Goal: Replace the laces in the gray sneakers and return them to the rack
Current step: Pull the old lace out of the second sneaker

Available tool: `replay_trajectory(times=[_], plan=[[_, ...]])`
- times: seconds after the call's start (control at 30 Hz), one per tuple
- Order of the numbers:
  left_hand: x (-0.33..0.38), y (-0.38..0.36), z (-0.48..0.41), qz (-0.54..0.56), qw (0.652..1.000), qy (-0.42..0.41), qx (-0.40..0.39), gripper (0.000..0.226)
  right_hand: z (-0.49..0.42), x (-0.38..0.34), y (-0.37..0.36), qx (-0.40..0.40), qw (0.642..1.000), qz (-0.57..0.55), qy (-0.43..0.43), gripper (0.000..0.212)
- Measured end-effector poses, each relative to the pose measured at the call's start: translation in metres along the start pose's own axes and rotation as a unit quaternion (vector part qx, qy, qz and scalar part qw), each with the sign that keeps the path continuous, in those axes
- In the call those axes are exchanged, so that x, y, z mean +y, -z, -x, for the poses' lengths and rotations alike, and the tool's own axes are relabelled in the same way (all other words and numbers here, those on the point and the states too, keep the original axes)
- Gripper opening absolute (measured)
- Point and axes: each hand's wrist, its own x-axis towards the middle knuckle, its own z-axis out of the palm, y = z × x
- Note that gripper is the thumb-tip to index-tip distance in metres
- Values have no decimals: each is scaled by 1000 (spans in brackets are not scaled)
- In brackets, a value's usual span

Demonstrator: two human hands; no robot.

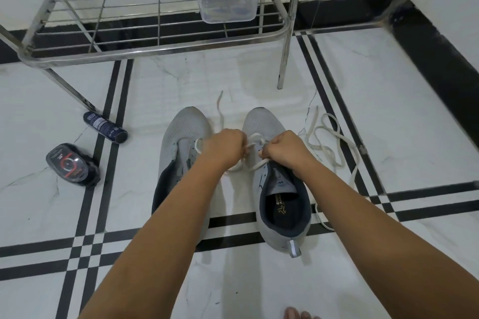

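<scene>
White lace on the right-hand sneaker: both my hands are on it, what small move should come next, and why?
Probably pull both ends snug and even. The left hand and right hand each grip the white lace where it crosses over the right-hand sneaker, and the strands there look slack; the part nearer the opening seems unlaced.

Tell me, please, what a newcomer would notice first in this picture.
At the centre of the tiled floor, the left hand and right hand pinch a white lace over one gray sneaker, with the other sneaker beside it. A loose lace lies tangled on the floor to the right. Behind stands a metal rack with a clear container on it.
</scene>
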Motion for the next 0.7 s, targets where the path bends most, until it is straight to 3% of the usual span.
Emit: replay_trajectory(times=[0.07,0.1,0.17,0.2,0.23,0.27,0.33,0.37,0.4,0.47,0.57,0.63,0.7], plan=[[4,7,7,217,973,-24,81,12,0,0,3,-2,1000,2,-5,38],[7,15,13,374,919,-19,121,13,0,0,4,-3,1000,1,-7,39],[4,31,21,646,745,-15,169,25,0,0,5,0,1000,-10,-11,40],[3,35,25,726,670,-6,156,29,0,0,5,3,1000,-15,-12,39],[4,33,26,758,637,11,138,31,0,0,5,5,1000,-16,-13,38],[4,28,24,726,674,37,128,32,0,0,5,7,1000,-10,-14,35],[3,10,18,459,878,72,111,31,1,-3,2,2,1000,-4,-13,33],[3,3,14,323,940,62,97,35,2,-4,1,-3,1000,-1,-12,35],[3,-3,9,238,967,50,70,43,3,-5,0,-8,1000,5,-12,36],[2,-2,1,120,992,20,24,47,3,-5,-2,-16,1000,12,-16,36],[3,16,-1,-130,990,-40,35,17,2,-5,-1,-20,1000,23,-8,20],[-4,24,0,-166,982,-50,80,15,-1,-6,2,-23,999,32,3,17],[-10,25,3,-107,984,-26,138,20,-3,-9,6,-34,998,44,4,20]])
